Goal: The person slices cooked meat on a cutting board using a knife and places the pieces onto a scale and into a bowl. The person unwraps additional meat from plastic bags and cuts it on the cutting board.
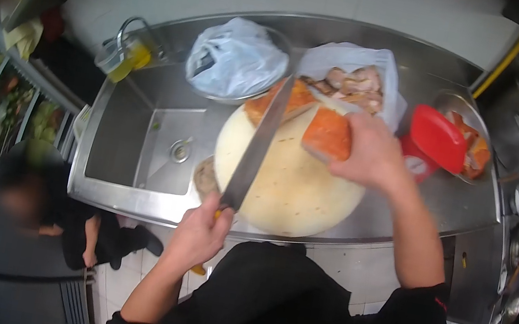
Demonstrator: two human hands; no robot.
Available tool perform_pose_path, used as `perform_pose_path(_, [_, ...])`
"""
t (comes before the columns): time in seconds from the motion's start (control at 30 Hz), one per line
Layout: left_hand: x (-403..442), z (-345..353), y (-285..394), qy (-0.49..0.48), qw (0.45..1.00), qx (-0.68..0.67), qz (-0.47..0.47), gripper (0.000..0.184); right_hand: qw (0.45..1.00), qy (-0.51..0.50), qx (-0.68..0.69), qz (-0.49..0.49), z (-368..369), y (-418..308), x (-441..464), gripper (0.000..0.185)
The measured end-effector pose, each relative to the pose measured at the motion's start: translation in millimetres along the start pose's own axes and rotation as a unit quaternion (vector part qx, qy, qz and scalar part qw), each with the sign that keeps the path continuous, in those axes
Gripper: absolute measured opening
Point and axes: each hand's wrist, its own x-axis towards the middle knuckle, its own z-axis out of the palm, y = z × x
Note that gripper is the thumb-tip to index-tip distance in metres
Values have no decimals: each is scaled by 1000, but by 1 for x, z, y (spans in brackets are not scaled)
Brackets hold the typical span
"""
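My left hand is wrapped round the handle of a long, wide-bladed knife. Its blade points away from me, over the left part of a round, pale cutting board. In my right hand is a block of meat with an orange-brown surface, gripped at its right side over the board. A larger piece of the same meat lies at the board's far edge, partly hidden behind the blade. Cut meat pieces fill a white-lined container just beyond.
A red kitchen scale stands right of the board, before a metal bowl of meat pieces. Left are a bag-covered bowl, a sink and a faucet. Another person is at the lower left.
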Motion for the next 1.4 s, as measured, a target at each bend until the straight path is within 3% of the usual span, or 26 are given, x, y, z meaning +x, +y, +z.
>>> perform_pose_path(0.07, [2, -5, 15, -21, 999, -38, -9, 23, 997, -76, -26, 0, 50, -39, 3, 68])
perform_pose_path(0.17, [22, 5, 0, -16, 998, 32, 58, 22, 990, -138, -34, -5, 112, -64, -5, 86])
perform_pose_path(0.27, [29, 13, 9, -29, 990, 106, 85, 20, 982, -151, 106, -37, 83, -46, -10, 108])
perform_pose_path(0.37, [33, 22, 20, -52, 989, 122, 61, 17, 976, -148, 159, -2, 61, -7, -21, 113])
perform_pose_path(0.47, [37, 24, 31, -73, 985, 148, 42, 15, 962, -163, 207, 67, 53, 16, -28, 110])
perform_pose_path(0.57, [40, 27, 36, -66, 984, 160, 45, 14, 958, -166, 224, 64, 52, 21, -34, 109])
perform_pose_path(0.87, [43, 39, 41, -42, 982, 184, 30, 16, 979, -135, 144, -42, 62, 10, -26, 106])
perform_pose_path(0.97, [42, 41, 47, -55, 977, 204, 10, 17, 982, -107, 114, -102, 79, -6, -18, 92])
perform_pose_path(1.07, [46, 34, 69, -107, 962, 241, -72, 15, 981, -163, 81, -67, 98, -27, -10, 74])
perform_pose_path(1.17, [38, 27, 72, -124, 950, 269, -96, 16, 987, -132, 79, -49, 110, -32, -14, 62])
perform_pose_path(1.23, [11, 14, 64, -129, 947, 284, -80, 19, 988, -112, 85, -67, 115, -35, -21, 61])
perform_pose_path(1.4, [-39, -23, 87, -208, 899, 340, -182, 22, 987, -95, 109, -70, 117, -39, -29, 61])
